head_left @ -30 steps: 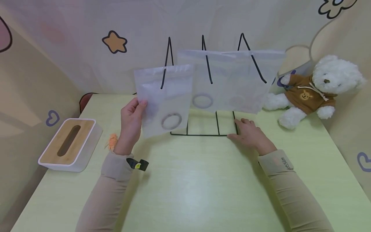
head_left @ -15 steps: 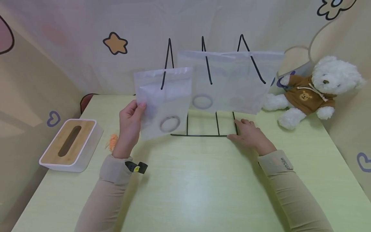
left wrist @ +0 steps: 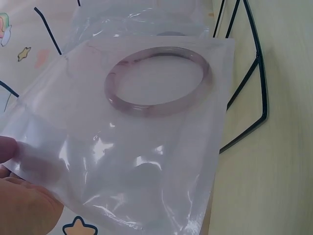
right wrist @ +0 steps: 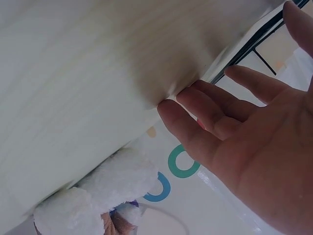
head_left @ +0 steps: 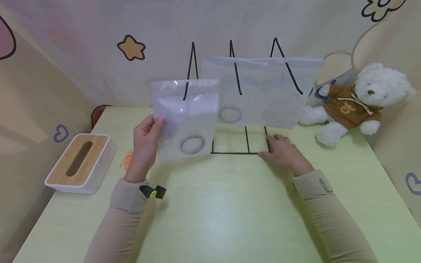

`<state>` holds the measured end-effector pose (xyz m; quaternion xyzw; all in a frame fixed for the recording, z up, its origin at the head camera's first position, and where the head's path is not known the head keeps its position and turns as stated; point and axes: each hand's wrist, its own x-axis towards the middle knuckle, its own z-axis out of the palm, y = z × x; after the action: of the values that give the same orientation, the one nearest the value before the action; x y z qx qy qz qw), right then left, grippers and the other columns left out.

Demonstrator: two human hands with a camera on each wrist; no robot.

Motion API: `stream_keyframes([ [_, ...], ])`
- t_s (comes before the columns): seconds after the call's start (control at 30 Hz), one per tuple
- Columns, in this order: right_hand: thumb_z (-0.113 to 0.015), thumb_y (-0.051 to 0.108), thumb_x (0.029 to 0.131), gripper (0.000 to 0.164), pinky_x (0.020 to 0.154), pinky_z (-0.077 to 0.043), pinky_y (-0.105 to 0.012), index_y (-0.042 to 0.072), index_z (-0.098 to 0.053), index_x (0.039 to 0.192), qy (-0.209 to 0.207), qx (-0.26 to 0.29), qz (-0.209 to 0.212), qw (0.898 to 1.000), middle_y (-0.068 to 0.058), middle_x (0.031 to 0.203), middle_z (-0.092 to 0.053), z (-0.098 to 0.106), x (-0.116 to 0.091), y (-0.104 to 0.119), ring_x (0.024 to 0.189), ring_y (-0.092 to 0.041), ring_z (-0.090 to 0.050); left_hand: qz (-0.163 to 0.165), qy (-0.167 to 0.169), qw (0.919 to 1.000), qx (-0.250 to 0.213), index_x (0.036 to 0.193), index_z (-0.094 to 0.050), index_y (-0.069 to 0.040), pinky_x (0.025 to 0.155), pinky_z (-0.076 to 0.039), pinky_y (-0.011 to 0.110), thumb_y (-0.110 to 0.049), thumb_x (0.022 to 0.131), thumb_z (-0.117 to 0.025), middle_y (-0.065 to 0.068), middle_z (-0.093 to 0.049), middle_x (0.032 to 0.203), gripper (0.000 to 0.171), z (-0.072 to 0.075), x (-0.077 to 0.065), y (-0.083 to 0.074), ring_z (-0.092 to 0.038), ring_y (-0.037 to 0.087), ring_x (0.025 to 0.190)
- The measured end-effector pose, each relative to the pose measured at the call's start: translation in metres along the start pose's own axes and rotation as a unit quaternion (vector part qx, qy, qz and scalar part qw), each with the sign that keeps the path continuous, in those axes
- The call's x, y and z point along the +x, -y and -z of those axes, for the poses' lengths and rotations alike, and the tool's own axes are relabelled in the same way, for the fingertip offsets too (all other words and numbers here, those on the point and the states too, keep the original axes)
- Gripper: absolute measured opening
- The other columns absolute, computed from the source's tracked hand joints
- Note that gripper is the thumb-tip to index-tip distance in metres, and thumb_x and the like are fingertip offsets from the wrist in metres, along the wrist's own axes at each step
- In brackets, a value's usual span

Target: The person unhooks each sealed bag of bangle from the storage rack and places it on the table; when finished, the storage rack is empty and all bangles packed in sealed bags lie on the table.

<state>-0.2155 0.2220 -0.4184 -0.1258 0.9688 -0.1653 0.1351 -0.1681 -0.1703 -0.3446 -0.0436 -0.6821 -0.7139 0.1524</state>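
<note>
My left hand (head_left: 144, 146) pinches the left edge of a translucent zip bag (head_left: 174, 113) between thumb and fingers. The bag hangs by its top from the left hook of a black wire display rack (head_left: 233, 153). A pale purple bangle (left wrist: 146, 108) lies inside, near its bottom, facing the left wrist view. My right hand (head_left: 284, 153) rests at the rack base's front right corner, thumb by the front bar and fingers along the side bar. Its fingers look relaxed and slightly spread in the right wrist view.
More translucent bags (head_left: 260, 91) hang on the middle and right hooks, one with a bangle visible. A white teddy bear (head_left: 352, 102) in a brown hoodie sits at right. A wood-topped tissue box (head_left: 80, 164) and a small orange item (head_left: 127, 159) are at left.
My left hand has drawn slightly left and toward me, bringing the bag's lower part forward so that it covers the rack's front left corner. The right hand stays in place.
</note>
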Motion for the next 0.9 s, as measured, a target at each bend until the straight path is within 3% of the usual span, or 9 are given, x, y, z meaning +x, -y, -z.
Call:
stream_keyframes([
  [0.3,-0.058,0.043,0.096,0.079,0.097,-0.026,-0.074,-0.005,-0.026,0.15,0.003,0.001,-0.003,1.0,-0.034,0.148,-0.026,0.0,0.001,0.0,0.133,-0.054,-0.024,0.0,-0.004,1.0,-0.001,0.115,-0.061,0.011,0.081,-0.047,0.025,-0.017,0.099,-0.056,-0.003,-0.063,0.096,0.032,0.002,-0.003,0.0,-0.054,0.016,0.09],
  [0.7,-0.057,0.044,0.096,0.08,0.098,-0.024,-0.074,-0.006,-0.025,0.15,0.007,0.003,-0.007,1.0,-0.035,0.149,-0.024,0.001,0.0,0.003,0.134,-0.055,-0.021,0.002,-0.003,0.9999,0.011,0.118,-0.062,0.007,0.081,-0.051,0.026,-0.019,0.099,-0.057,0.001,-0.065,0.103,0.033,0.005,-0.009,-0.004,-0.057,0.017,0.093],
  [0.9,-0.056,0.045,0.096,0.08,0.098,-0.023,-0.074,-0.006,-0.025,0.15,0.011,0.007,-0.007,1.0,-0.035,0.149,-0.024,0.002,-0.001,0.003,0.134,-0.055,-0.02,0.001,-0.006,0.9999,0.008,0.112,-0.064,0.007,0.077,-0.05,0.025,-0.018,0.098,-0.058,0.0,-0.066,0.097,0.029,0.005,-0.012,-0.004,-0.057,0.016,0.088],
])
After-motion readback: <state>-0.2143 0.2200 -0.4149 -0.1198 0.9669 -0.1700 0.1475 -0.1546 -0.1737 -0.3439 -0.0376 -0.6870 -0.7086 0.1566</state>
